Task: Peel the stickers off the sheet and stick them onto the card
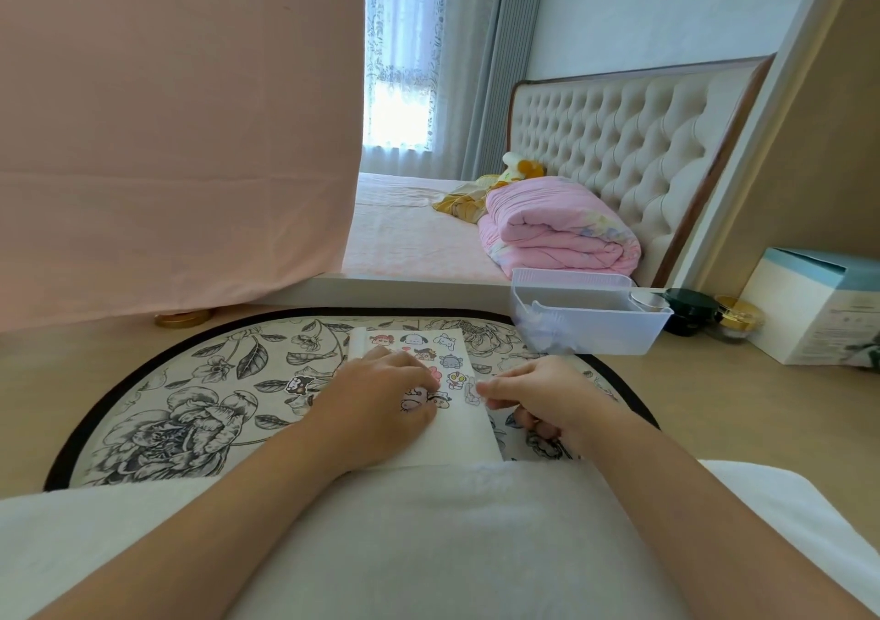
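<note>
Firstly, floral mat (pixel 190 410): oval, dark-rimmed, on the desk, bearing all the work. Card (pixel 457 438): white, lying at mid-mat, cartoon stickers already along its far half, near half bare. Left hand (pixel 381 400): fingers laid flat-ish on the card's left side, pressing it down, gripping nothing. Right hand (pixel 543 400): thumb and forefinger pinch a pale sticker (pixel 471 393) just over the card's right edge. Step in hand, by judgement: placing this sticker. To do it well, keep the card pinned, lower one edge onto a bare patch clear of its neighbours, then smooth across to avoid creases. Surroundings: clear plastic tub (pixel 590 319) just beyond the mat's right end, well apart from the reach; dark jar (pixel 690 309) behind it. Loose sticker (pixel 297 383) on the mat left of the card; whether it sits on a clear sheet cannot be told. Nothing obstructs but the left hand's own fingers.
</note>
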Motion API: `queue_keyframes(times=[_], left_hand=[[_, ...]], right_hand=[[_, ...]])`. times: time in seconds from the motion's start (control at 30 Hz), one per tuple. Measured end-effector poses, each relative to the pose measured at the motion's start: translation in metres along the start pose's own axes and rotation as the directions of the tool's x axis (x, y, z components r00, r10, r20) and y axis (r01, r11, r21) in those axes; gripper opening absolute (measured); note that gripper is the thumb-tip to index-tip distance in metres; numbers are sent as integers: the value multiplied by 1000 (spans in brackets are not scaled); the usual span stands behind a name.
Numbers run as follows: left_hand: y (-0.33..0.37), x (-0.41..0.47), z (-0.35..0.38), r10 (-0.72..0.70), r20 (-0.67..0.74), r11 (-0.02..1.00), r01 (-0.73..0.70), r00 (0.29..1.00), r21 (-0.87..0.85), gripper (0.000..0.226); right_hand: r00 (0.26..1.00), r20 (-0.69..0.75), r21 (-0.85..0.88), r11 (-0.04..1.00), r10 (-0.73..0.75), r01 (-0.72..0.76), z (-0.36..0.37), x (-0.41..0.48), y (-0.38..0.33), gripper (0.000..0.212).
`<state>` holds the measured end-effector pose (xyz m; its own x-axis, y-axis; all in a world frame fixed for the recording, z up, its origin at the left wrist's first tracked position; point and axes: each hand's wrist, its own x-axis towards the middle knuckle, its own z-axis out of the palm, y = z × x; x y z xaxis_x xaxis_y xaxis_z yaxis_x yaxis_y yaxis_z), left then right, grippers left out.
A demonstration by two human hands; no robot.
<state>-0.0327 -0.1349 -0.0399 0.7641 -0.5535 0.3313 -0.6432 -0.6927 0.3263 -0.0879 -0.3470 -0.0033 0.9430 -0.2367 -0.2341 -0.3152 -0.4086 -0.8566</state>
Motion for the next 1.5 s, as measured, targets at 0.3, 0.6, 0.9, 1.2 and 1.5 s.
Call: queue_keyframes(times=[0.3, 0.6, 0.9, 1.2, 1.5], left_hand=[[1, 0, 2, 8, 10, 998, -8, 1000, 56, 31], [0, 0, 3, 93, -20, 993, -91, 995, 71, 28], [7, 0, 2, 239, 104, 967, -246, 966, 66, 36], [9, -1, 6, 262, 156, 946, -285, 952, 152, 57], [11, -4, 6, 245, 205, 932, -288, 948, 220, 63]], right_hand=[[996, -19, -66, 994, 92, -93, 10, 1, -8, 33], [995, -99, -158, 987, 22, -37, 18, 6, -5, 18], [990, -103, -334, 941, -93, 54, 16, 6, -8, 23], [915, 19, -665, 678, -403, 313, 9, -22, 10, 43], [817, 150, -799, 419, -557, 431, 16, -32, 29, 37]])
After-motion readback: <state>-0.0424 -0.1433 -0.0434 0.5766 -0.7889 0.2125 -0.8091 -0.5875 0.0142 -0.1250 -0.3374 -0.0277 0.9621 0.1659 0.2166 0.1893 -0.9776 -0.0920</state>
